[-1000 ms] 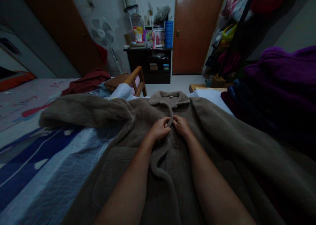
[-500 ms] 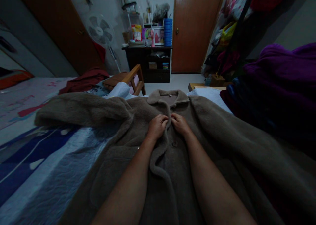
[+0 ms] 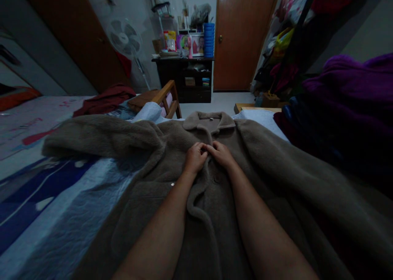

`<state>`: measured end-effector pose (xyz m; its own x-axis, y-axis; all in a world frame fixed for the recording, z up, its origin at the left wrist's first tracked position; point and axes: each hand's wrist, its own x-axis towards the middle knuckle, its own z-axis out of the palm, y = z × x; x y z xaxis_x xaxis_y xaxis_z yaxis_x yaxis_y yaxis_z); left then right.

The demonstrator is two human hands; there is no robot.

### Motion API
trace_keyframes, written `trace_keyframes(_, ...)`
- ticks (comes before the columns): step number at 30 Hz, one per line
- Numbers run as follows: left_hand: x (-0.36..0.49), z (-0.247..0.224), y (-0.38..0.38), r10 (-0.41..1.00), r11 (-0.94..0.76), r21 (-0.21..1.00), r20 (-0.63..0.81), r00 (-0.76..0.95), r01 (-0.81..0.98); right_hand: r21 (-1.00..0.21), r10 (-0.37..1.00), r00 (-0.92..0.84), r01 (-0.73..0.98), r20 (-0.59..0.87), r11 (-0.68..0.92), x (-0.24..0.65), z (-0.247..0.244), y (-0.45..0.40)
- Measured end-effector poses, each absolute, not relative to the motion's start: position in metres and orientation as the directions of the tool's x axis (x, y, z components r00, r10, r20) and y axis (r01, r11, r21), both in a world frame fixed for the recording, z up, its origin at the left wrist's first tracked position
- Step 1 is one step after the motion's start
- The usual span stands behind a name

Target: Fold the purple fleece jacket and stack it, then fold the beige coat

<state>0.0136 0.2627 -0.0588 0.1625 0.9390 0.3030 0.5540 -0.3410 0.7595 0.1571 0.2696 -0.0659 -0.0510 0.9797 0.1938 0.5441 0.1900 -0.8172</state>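
Note:
A brown fleecy coat (image 3: 147, 210) lies front side up on the bed, its collar (image 3: 227, 120) at the far end and its sleeves spread to both sides. My left hand (image 3: 195, 156) and my right hand (image 3: 219, 154) meet at the front opening just below the collar. Both have their fingers pinched on the coat's edge, with the fingertips close together. Whether a button sits between them is hidden. Lower on the front, a dark button (image 3: 216, 179) shows beside my right forearm. Below my hands the loose front edge (image 3: 196, 208) runs in a wavy fold.
Piled dark and purple blankets (image 3: 353, 91) stand at the right. Red-brown cloth (image 3: 106, 100) lies on the bed at the left, near a wooden chair (image 3: 172, 100). Farther back are a white fan (image 3: 124, 37), a black cabinet (image 3: 168, 79) and a door (image 3: 239, 46).
My right hand has shifted slightly left, so its fingertips now meet those of my left hand over the coat's edge. The coat lies nearly as before.

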Motion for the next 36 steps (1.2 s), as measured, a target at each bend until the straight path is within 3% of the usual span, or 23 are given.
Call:
trace_keyframes(8, 0.015, -0.061, 0.262, 0.967, -0.252, 0.869, 0.242, 0.079, 0.425, -0.826, 0.979, -0.054, 0.528, 0.197, 0.196, 0.160, -0.073, 0.275)
trace_keyframes(18, 0.014, -0.067, 0.266, 0.967, -0.246, 0.829, 0.242, 0.075, 0.502, -0.860, 0.983, -0.016, 0.483, 0.182, 0.167, 0.159, -0.079, 0.277)
trace_keyframes(27, 0.013, -0.067, 0.266, 0.970, -0.241, 0.814, 0.226, 0.094, 0.529, -0.805, 0.979, -0.004, 0.568, 0.204, 0.170, 0.156, -0.070, 0.276)
trace_keyframes(31, 0.013, -0.067, 0.266, 0.967, -0.247, 0.819, 0.240, 0.082, 0.517, -0.882, 0.984, 0.072, 0.458, 0.162, 0.112, 0.156, -0.073, 0.277)
trace_keyframes(36, 0.015, -0.069, 0.266, 0.980, -0.195, 0.888, 0.198, 0.038, 0.416, -0.982, 0.987, 0.158, 0.190, 0.036, 0.006, 0.154, -0.076, 0.276)
